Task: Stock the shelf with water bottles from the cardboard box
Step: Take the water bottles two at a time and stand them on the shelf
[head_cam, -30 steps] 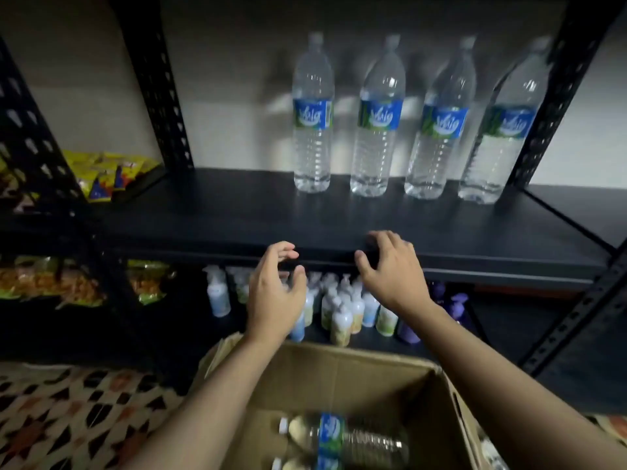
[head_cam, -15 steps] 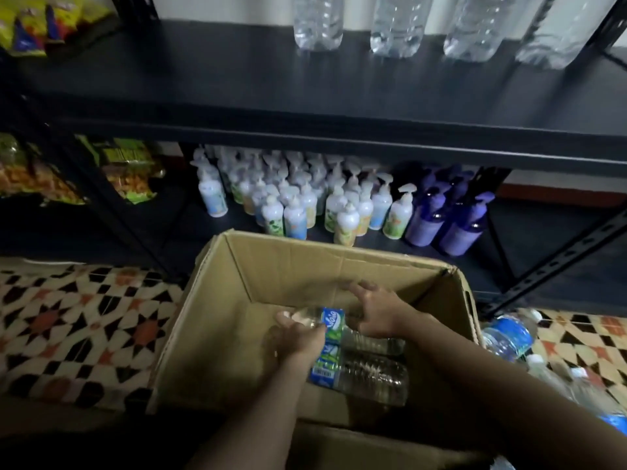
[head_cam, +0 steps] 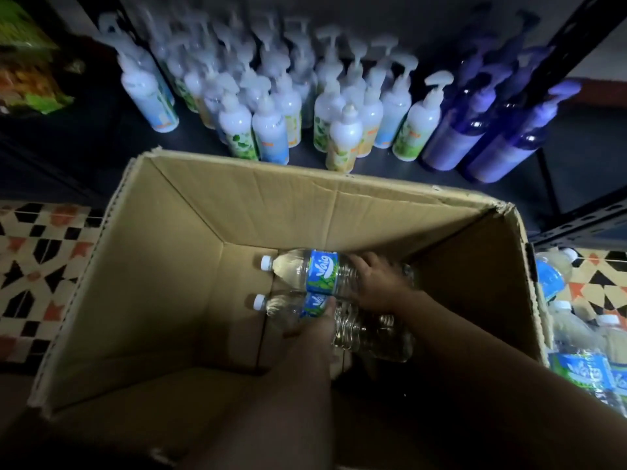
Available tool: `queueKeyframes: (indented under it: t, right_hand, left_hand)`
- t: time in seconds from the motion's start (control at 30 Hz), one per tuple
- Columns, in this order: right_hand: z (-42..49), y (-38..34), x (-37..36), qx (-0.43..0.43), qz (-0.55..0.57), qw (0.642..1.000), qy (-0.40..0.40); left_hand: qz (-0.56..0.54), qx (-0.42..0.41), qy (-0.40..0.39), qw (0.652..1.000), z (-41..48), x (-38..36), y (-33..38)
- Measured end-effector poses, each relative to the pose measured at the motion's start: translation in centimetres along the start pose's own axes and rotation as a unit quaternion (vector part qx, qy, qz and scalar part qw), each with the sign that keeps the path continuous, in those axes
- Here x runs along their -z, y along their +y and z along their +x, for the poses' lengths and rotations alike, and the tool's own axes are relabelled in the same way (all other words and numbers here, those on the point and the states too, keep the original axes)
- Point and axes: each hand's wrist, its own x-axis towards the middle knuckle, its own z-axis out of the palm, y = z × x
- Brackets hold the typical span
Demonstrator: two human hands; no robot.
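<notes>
Camera dropped closer over cardboard box [head_cam: 190, 266], both hands' fingers gripping bottles, patterned tile floor [head_cam: 37, 266].

Both hands reached down: left [head_cam: 314, 322] and right [head_cam: 378, 283], fingers curled, gripping.

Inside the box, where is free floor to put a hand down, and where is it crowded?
The box floor is bare left of the bottle caps, up to its left wall. The right side is crowded: two lying bottles, with the left hand and right hand on them.
</notes>
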Motion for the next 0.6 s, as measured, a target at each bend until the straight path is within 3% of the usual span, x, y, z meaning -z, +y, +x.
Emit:
queueKeyframes:
  t: [0.07, 0.2, 0.37, 0.5, 0.6]
  right_hand:
    - [0.4, -0.5, -0.6, 0.000, -0.059, 0.998, 0.036]
    - [0.8, -1.6, -0.7, -0.005, -0.146, 0.989, 0.036]
    - [1.4, -2.4, 0.7, -0.007, -0.114, 0.992, -0.052]
    - [1.3, -2.9, 0.2, 0.007, -0.052, 0.988, -0.148]
    - [0.9, -3.5, -1.1, -0.021, 0.054, 0.972, -0.227]
  left_hand:
    - [-0.036, 0.021, 0.026, 0.999, 8.8, -1.2, -2.9]
    - [-0.083, 0.021, -0.037, 0.996, -2.4, 2.5, 1.4]
    - [-0.037, 0.014, -0.069, 0.997, -3.8, 9.0, 4.6]
    - [0.016, -0.019, -0.006, 1.000, -4.6, 13.2, 6.3]
    - [0.040, -0.055, 0.097, 0.993, -4.6, 13.2, 6.0]
